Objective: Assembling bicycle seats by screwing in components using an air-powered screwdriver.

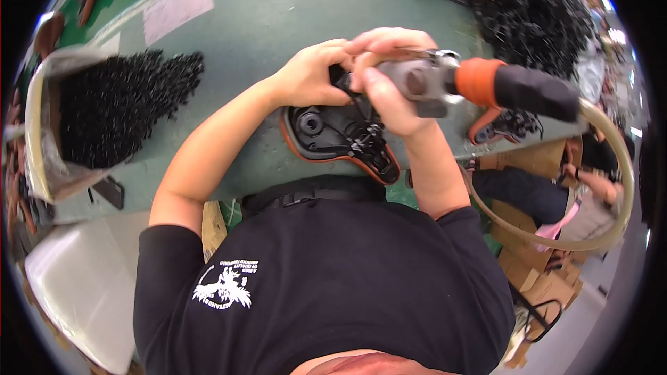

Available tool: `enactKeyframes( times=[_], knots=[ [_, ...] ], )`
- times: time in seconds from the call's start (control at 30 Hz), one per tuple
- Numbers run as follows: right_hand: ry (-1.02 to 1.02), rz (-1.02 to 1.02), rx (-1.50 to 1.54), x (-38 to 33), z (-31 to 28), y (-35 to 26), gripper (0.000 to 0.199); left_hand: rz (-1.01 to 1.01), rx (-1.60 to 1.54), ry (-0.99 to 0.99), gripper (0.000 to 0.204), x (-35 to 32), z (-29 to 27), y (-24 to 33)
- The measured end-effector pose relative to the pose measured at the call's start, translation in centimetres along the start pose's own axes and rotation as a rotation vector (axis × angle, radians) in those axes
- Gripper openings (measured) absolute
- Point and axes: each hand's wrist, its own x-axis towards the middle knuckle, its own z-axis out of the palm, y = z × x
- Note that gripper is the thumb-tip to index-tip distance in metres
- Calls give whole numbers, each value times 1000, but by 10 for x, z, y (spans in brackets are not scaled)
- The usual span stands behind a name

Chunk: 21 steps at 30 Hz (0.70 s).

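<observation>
On the bench in front of me a bicycle saddle lies with its underside up, showing black plastic, a round fitting and an orange-brown rim. Its narrow nose points toward my lower right. My left hand is closed at the saddle's far side, thumb and fingers bent around it; the exact grip is partly hidden. My right hand is wrapped round the grey metal body of an air tool, held low over the saddle. Orange and black wrapping covers the tool's rear end. My fingers hide its tip.
At left, a plastic-lined box holds a heap of small black parts spilling onto the green bench. Another black heap lies far right. A hose loops down from the tool. Another saddle lies right; beyond sits a person.
</observation>
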Motion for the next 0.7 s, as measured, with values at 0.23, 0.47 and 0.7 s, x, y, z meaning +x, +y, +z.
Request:
enactKeyframes(
  times=[0.23, 0.47, 0.7],
  knots=[
    [150, -84, 51, -29, -30, -50, 32, 13, -48, -157, 45, -1, -14, 10],
    [1098, 251, -77, -113, -144, -46, 20, -157, 385, 676, 37, -29, -176, -46],
    [1177, 488, -168, -138, -210, -21, 12, -387, 442, 842, 28, -113, -271, -71]
  ],
)
